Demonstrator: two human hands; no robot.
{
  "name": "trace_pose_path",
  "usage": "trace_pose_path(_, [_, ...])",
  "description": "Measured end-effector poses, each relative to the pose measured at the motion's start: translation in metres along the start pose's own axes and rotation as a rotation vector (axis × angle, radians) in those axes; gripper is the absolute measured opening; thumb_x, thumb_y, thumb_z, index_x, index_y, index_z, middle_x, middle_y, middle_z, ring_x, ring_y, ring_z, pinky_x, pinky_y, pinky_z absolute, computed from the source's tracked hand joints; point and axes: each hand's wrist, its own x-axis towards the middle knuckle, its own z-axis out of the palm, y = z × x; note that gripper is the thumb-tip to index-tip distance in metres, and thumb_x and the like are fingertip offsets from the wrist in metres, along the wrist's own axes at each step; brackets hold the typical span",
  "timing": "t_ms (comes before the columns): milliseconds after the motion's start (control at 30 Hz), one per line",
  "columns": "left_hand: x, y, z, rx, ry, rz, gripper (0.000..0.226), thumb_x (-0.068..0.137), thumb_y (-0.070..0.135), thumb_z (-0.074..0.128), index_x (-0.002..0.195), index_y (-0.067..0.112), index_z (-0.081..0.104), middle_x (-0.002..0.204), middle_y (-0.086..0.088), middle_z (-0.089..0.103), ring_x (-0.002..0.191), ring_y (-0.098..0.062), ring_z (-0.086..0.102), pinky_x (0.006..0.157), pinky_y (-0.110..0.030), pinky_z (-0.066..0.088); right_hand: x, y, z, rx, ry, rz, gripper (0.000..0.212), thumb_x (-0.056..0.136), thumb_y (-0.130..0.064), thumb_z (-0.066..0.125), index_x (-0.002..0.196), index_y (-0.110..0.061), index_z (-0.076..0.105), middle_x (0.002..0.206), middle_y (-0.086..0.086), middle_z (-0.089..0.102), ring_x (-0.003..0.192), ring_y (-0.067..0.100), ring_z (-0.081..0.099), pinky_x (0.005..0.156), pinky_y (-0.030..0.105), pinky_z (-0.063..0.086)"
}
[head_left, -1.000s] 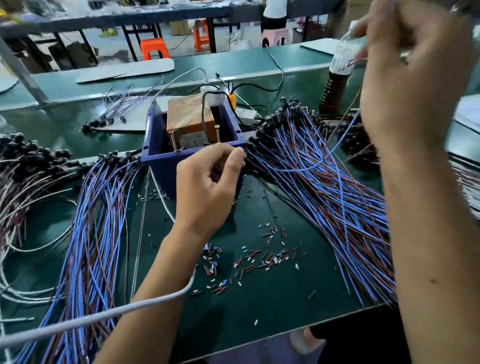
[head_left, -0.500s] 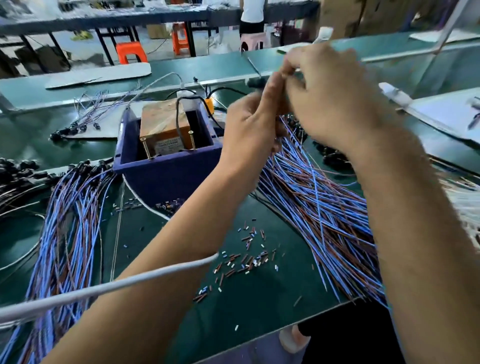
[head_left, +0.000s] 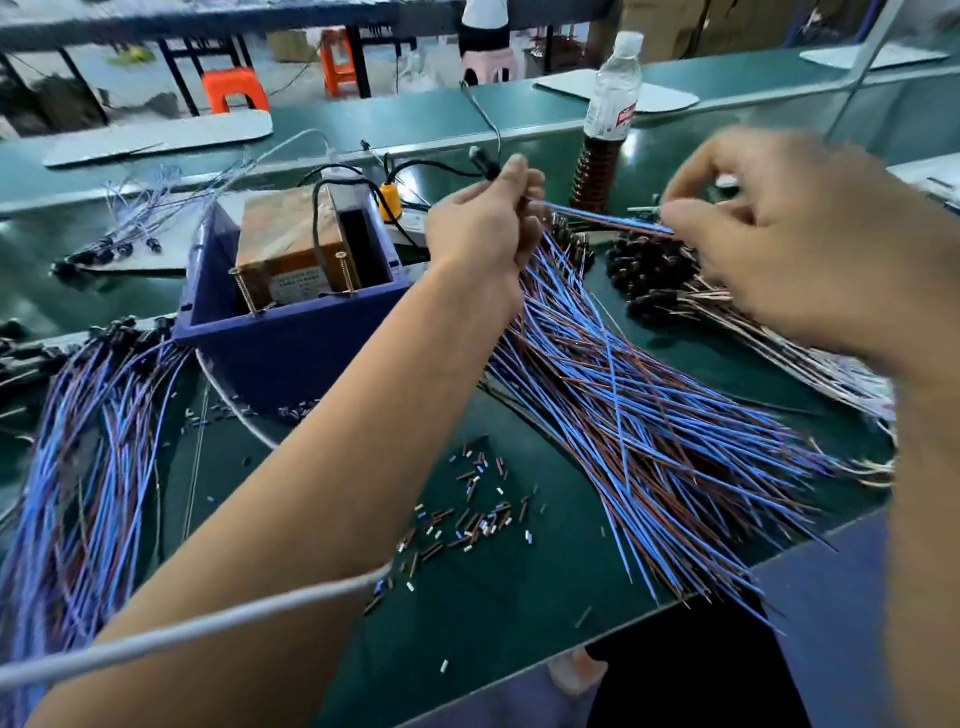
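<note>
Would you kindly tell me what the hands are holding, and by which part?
One blue-and-brown wire pair: the left hand grips it beside its black plug, the right hand pinches it further along.

My green bench (head_left: 493, 613) is a mess as usual. At 10 o'clock sits the blue box (head_left: 291, 358) with the brown transformer block (head_left: 285, 234) inside it, black lead looped over the top. A plastic bottle (head_left: 605, 119) stands upright at 1 o'clock, dark liquid in the lower part. Loads of stripped insulation bits (head_left: 478, 519) are scattered at 6 o'clock. One blue and brown wire bundle (head_left: 88, 467) lies at 8 o'clock, and a bigger fan of wires (head_left: 649, 426) spreads at 4 o'clock. A white cable (head_left: 208, 629) crosses at 7 o'clock. There's an orange stool (head_left: 234, 88) way back at 11 o'clock.
</note>
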Motion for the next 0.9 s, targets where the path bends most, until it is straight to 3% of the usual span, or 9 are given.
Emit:
trace_pose_path(100, [0.002,-0.009,-0.004,0.053,0.023,-0.054,0.016,0.101,0.009,0.062,0.096,-0.005,0.066,0.07,-0.007,0.059,0.045,-0.007,0.051,0.046,-0.012,0.049,0.001,0.014,0.001,-0.125,-0.204,0.029,0.025,0.1,-0.036,0.059,0.081,-0.023,0.069,0.064,-0.006,0.059,0.061,0.012,0.053,0.056,0.029,0.03])
trace_pose_path(200, [0.008,-0.02,-0.007,0.16,0.035,-0.127,0.009,0.102,0.004,0.061,0.105,-0.005,0.063,0.074,-0.008,0.058,0.044,-0.007,0.054,0.048,-0.014,0.052,0.004,0.022,0.024,-0.181,-0.363,0.125,0.03,0.103,-0.033,0.057,0.079,-0.021,0.071,0.059,-0.002,0.066,0.055,0.018,0.068,0.057,0.027,0.04])
trace_pose_path(367, [0.01,-0.022,-0.023,0.55,-0.059,-0.169,0.01,0.1,0.001,0.059,0.092,-0.004,0.059,0.085,-0.021,0.066,0.049,-0.016,0.06,0.048,-0.021,0.057,0.003,0.027,0.067,-0.141,-0.185,0.209,0.029,0.093,-0.036,0.073,0.07,-0.023,0.063,0.079,0.006,0.071,0.08,0.029,0.065,0.068,0.032,0.044])
trace_pose_path(467, [0.003,-0.015,-0.037,0.801,-0.083,-0.037,0.014,0.101,0.006,0.06,0.095,-0.006,0.065,0.076,-0.018,0.071,0.047,-0.018,0.063,0.049,-0.024,0.056,-0.002,0.007,0.078,-0.155,-0.008,0.1,0.017,0.085,-0.033,0.082,0.086,-0.023,0.068,0.094,0.008,0.067,0.091,0.032,0.062,0.081,0.036,0.048])
trace_pose_path(533, [-0.006,-0.006,-0.049,0.889,-0.14,0.11,0.017,0.1,0.006,0.059,0.101,-0.007,0.07,0.073,-0.012,0.072,0.055,-0.02,0.066,0.054,-0.027,0.057,-0.008,-0.018,0.083,-0.036,-0.013,-0.038,0.01,0.084,-0.026,0.08,0.086,-0.022,0.071,0.085,0.002,0.067,0.082,0.026,0.062,0.07,0.032,0.045])
trace_pose_path(633, [-0.028,0.017,-0.067,1.129,-0.28,0.602,0.013,0.094,0.005,0.067,0.104,0.004,0.075,0.079,-0.002,0.075,0.067,-0.016,0.07,0.066,-0.026,0.057,-0.021,-0.062,0.106,0.283,-0.5,-0.164,0.009,0.086,-0.017,0.075,0.082,-0.023,0.072,0.071,-0.005,0.069,0.066,0.012,0.064,0.06,0.027,0.046])
trace_pose_path(733, [-0.055,0.04,-0.087,0.972,-0.304,0.866,0.009,0.093,0.004,0.066,0.095,0.005,0.075,0.071,0.001,0.073,0.053,-0.008,0.066,0.052,-0.017,0.049,-0.042,-0.108,0.151,0.656,-0.888,-0.097,0.004,0.1,-0.014,0.065,0.097,-0.017,0.062,0.076,0.008,0.071,0.061,0.02,0.067,0.049,0.029,0.054])
trace_pose_path(833, [-0.068,0.058,-0.117,0.757,0.012,1.038,0.012,0.096,0.006,0.063,0.093,0.002,0.073,0.066,-0.003,0.07,0.051,-0.012,0.065,0.05,-0.022,0.048,-0.058,-0.145,0.189,0.961,-1.083,0.088,0.03,0.106,-0.017,0.055,0.129,0.001,0.05,0.084,0.02,0.067,0.058,0.023,0.066,0.044,0.028,0.054])
trace_pose_path(900, [-0.07,0.066,-0.146,0.69,0.322,1.102,0.013,0.095,0.008,0.061,0.09,0.005,0.073,0.063,-0.005,0.068,0.051,-0.021,0.064,0.05,-0.03,0.049,-0.06,-0.165,0.197,1.147,-1.133,0.117,0.025,0.105,-0.013,0.055,0.12,0.007,0.057,0.084,0.018,0.066,0.052,0.014,0.062,0.045,0.024,0.052])
